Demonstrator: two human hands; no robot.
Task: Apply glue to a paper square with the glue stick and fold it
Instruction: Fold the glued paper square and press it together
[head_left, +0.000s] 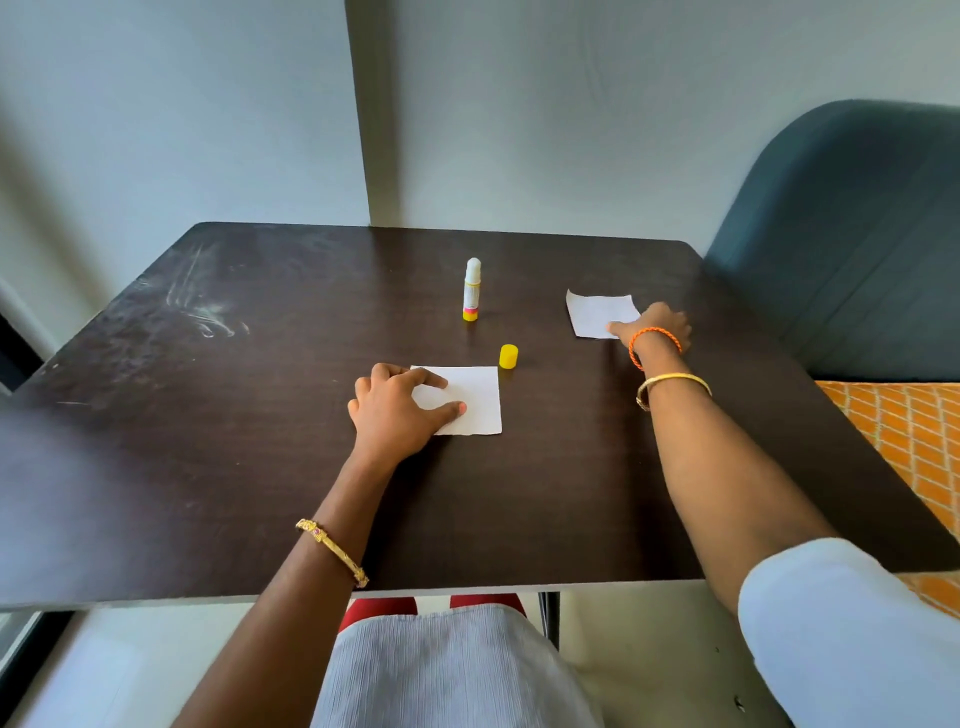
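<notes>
Dark wood table w/ scuff marks at its far left. Left hand rests palm-down on the left part of a white paper square near the table's middle; fingers spread, thumb & index tips pressing the sheet flat, not gripping anything. The square lies flat, unfolded, w/ its right half uncovered. Right hand is stretched out to the far right, fingers down on the near-right corner of a second paper square; can't tell if it pinches the edge or just touches it, since the hand hides the contact. Glue stick stands upright towards the far middle of the table, uncapped, white tip exposed, yellow/pink base down; well apart from both hands. Its yellow cap sits on the table just beyond the near square's far-right corner, not touching it. Gold bangle on each wrist, plus an orange thread band on the right one. Blue-grey chair stands past the table's right side, against a pale wall.
</notes>
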